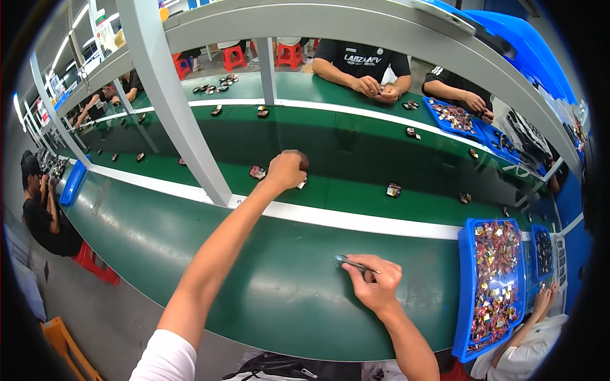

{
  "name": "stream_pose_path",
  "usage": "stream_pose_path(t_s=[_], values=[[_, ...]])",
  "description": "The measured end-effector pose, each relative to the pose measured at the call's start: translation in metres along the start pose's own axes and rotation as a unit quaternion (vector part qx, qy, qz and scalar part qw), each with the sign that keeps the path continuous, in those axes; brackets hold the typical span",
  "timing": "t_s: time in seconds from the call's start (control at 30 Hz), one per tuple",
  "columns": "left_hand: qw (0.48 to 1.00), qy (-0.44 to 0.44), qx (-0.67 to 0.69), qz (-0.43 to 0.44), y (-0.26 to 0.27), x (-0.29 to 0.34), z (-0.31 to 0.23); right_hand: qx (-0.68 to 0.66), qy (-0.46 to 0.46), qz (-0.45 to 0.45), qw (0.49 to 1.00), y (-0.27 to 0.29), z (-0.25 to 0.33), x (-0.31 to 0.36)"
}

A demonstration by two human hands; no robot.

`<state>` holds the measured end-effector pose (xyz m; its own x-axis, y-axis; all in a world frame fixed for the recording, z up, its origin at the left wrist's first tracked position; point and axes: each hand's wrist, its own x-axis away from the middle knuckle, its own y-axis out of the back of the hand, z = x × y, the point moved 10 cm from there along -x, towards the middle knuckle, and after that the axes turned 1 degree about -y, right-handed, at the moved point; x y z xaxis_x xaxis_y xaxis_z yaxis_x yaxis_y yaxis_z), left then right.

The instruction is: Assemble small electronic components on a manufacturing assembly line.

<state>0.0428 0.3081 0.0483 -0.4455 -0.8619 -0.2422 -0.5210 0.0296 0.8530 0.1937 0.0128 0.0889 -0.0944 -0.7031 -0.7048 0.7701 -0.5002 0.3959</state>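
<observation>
Left hand point(287, 169) closed over small part point(302, 184) on belt point(356, 197), 12 o'clock. Right hand point(376, 282) pinches tweezers point(356, 264). Risk: part slips as belt moves.

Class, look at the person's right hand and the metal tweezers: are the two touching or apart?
Touching. The head view shows the right hand resting on the green table, its fingers pinched around the tweezers, whose tips stick out to the left.

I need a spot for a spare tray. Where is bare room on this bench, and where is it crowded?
The near green surface is bare from the white strip to the bench edge, left of the right hand holding tweezers. It is crowded at the right, where a blue tray is full of small parts. Small parts dot the belt around the left hand.
</observation>
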Motion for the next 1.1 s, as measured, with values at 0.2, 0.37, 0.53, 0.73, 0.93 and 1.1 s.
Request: stream_pose_path(t_s=[0.2,0.37,0.53,0.73,0.93,1.1], values=[[0.999,0.007,0.037,0.009,0.013,-0.005,0.032,0.027,-0.039,0.009,0.999,-0.026,-0.009,-0.010],[0.999,-0.006,0.043,0.027,0.021,-0.006,0.035,0.028,-0.040,0.003,0.999,-0.033,-0.019,-0.016],[0.998,-0.047,-0.005,0.041,0.022,-0.006,0.023,0.031,-0.041,0.002,0.999,-0.032,-0.028,-0.019],[0.999,-0.031,-0.014,0.011,0.042,0.013,0.014,0.035,-0.035,0.010,0.999,-0.034,-0.027,-0.022],[0.993,-0.012,0.107,-0.038,0.064,0.048,-0.003,0.023,-0.048,0.007,0.999,-0.031,-0.021,-0.012],[0.956,0.051,0.290,0.015,0.049,0.090,0.007,0.031,-0.034,-0.005,0.999,-0.022,-0.008,-0.008]])
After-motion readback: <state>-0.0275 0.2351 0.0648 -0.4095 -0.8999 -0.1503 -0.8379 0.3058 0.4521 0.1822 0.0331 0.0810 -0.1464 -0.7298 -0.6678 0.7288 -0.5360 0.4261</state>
